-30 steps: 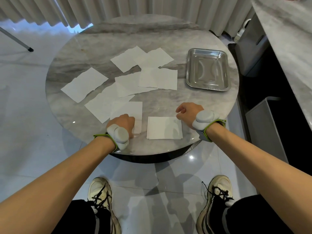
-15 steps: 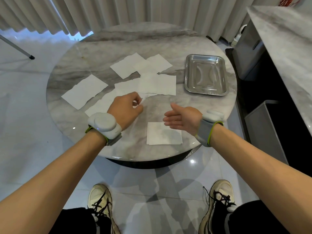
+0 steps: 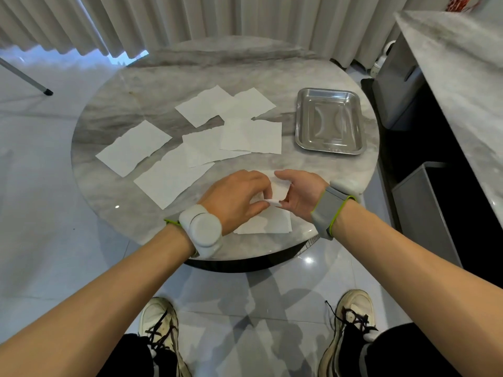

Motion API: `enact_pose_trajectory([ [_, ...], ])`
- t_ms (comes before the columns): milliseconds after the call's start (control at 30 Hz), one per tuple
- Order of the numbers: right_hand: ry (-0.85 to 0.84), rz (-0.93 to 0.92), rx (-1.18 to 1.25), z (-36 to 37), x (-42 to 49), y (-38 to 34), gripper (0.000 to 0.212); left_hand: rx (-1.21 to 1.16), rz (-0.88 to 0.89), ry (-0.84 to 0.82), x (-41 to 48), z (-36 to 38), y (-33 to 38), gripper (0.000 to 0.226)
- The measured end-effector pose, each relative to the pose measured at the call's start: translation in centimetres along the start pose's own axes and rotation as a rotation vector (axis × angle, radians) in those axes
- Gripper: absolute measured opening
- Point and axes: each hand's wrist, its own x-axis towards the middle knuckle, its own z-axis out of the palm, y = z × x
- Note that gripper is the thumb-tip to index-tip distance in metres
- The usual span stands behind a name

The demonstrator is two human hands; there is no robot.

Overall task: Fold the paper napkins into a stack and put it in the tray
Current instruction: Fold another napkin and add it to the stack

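Left hand (image 3: 236, 197) and right hand (image 3: 299, 194) meet at mid-frame, each pinching a white napkin (image 3: 279, 189) just above the folded stack (image 3: 268, 225) near the table's (image 3: 152, 85) lower edge. Loose napkins (image 3: 133, 148) lie upper left, and the metal tray (image 3: 302, 123) sits upper right.

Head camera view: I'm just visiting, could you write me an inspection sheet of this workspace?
Surface: round marble table.
Job's things: six loose napkins lie flat; folded stack at the near edge; metal tray empty, on the right.
Clutter: nothing seen.
Grips: left hand and right hand both pinch one held napkin over the stack.
Cables: nothing seen.
Surroundings: curtains, counter, grey bin, tiled floor.
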Motion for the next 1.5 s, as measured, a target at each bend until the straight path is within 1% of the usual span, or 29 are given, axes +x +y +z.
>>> enact_pose_trajectory([
  [67, 0.05, -0.022, 0.017, 0.2, -0.2, 0.0, 0.038, -0.13, -0.073, -0.033, 0.0, -0.3, 0.0, 0.025],
  [100, 0.06, -0.04, 0.025, 0.3, -0.2, 0.0, 0.041, -0.247, -0.155, 0.005, 0.0, -0.7, 0.2, 0.032],
  [133, 0.062, -0.065, 0.038, 0.4, -0.4, -0.2, 0.042, -0.38, -0.257, 0.093, 0.2, -1.1, 0.4, 0.037],
  [200, 0.061, -0.118, 0.061, 0.3, -0.4, -0.5, 0.043, -0.63, -0.523, 0.275, 0.5, -1.7, -0.3, 0.049],
  [233, 0.052, -0.135, 0.044, 0.2, -0.4, -0.6, 0.042, -0.754, -0.666, 0.316, 0.6, -2.0, -1.0, 0.057],
  [267, 0.03, -0.14, 0.002, 0.1, -0.6, -0.7, 0.041, -0.889, -0.785, 0.302, 0.6, -2.1, -1.6, 0.063],
  [300, 0.003, -0.14, -0.058, 0.0, -0.7, -0.7, 0.04, -1.029, -0.869, 0.243, 0.4, -2.1, -2.2, 0.063],
  [367, -0.049, -0.148, -0.175, -0.3, -0.9, -0.7, 0.038, -1.237, -0.939, 0.103, 0.0, -1.9, -2.8, 0.047],
  [400, -0.06, -0.149, -0.219, -0.4, -0.9, -0.6, 0.037, -1.271, -0.945, 0.073, -0.2, -1.9, -2.9, 0.04],
  [500, -0.062, -0.154, -0.301, -0.5, -0.8, -0.5, 0.034, -1.268, -0.934, 0.109, -0.3, -1.7, -3.5, 0.02],
  [567, -0.061, -0.154, -0.336, -0.8, -0.7, -0.6, 0.024, -1.266, -0.935, 0.142, -0.3, -1.8, -3.9, 0.011],
  [633, -0.074, -0.149, -0.342, -1.0, -0.7, -0.7, 0.017, -1.265, -0.928, 0.148, -0.4, -1.9, -4.2, 0.014],
  [767, -0.085, -0.152, -0.271, -1.4, -0.6, -0.9, 0.024, -1.302, -0.894, 0.135, -0.4, -1.8, -4.0, 0.016],
  [900, -0.078, -0.14, -0.197, -1.5, -0.6, -1.1, 0.026, -1.362, -0.845, 0.139, -0.3, -1.9, -4.0, 0.017],
  [1067, -0.044, -0.138, -0.16, -1.6, -0.4, -1.0, 0.026, -1.361, -0.827, 0.139, -0.2, -1.6, -4.0, 0.026],
  [1200, -0.005, -0.155, -0.195, -1.4, -0.5, -0.9, 0.022, -1.318, -0.876, 0.159, -0.2, -1.7, -3.7, 0.016],
  [1300, 0.022, -0.112, -0.197, -1.4, -0.4, -1.0, 0.03, -1.3, -0.916, 0.164, -0.2, -1.6, -3.7, 0.019],
  [1333, 0.023, -0.093, -0.198, -1.4, -0.4, -1.0, 0.029, -1.291, -0.927, 0.158, -0.2, -1.6, -3.7, 0.021],
  [1433, 0.047, -0.075, -0.265, -1.4, -0.2, -0.8, 0.012, -1.229, -0.949, 0.136, -0.2, -1.3, -3.4, 0.028],
  [1500, 0.046, -0.089, -0.363, -1.7, -0.1, -0.4, 0.01, -1.188, -0.954, 0.113, -0.2, -1.1, -3.2, 0.03],
])
